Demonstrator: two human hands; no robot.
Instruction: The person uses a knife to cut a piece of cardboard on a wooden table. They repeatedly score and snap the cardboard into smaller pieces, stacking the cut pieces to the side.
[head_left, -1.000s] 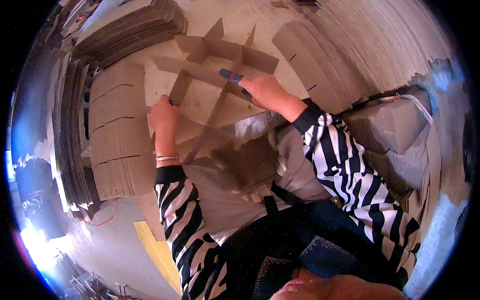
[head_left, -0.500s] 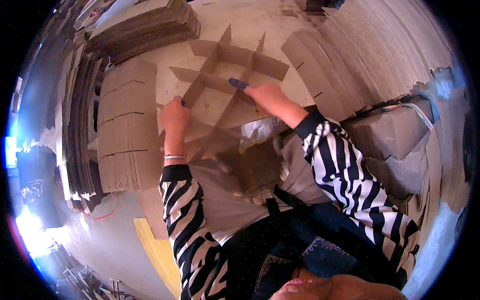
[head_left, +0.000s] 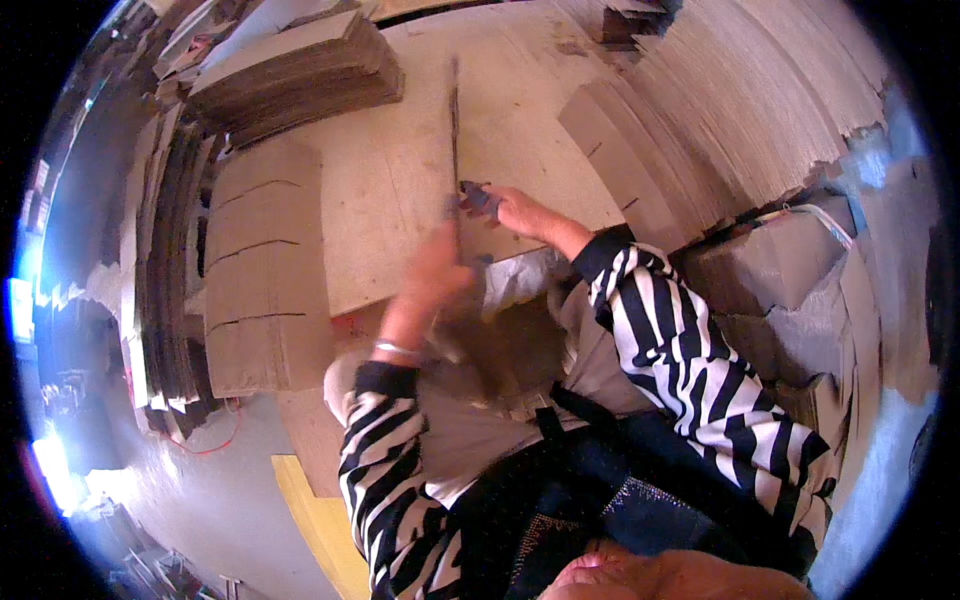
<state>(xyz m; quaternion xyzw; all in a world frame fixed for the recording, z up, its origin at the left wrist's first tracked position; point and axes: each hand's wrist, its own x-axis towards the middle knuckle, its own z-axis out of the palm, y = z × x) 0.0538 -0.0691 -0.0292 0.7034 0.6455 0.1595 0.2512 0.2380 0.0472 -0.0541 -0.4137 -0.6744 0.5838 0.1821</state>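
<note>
Though blurred, left hand (head_left: 437, 268) perhaps grips cardboard divider (head_left: 452, 150).

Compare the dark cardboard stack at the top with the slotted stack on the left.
The top stack is darker brown and lies skewed, with its layered edges showing; the slotted stack is paler and squarely aligned. The slotted stack shows thin dark slits across its top sheet; the top stack shows none. The slotted stack lies nearer the left hand. Both are flat cardboard piles on the table.
</note>
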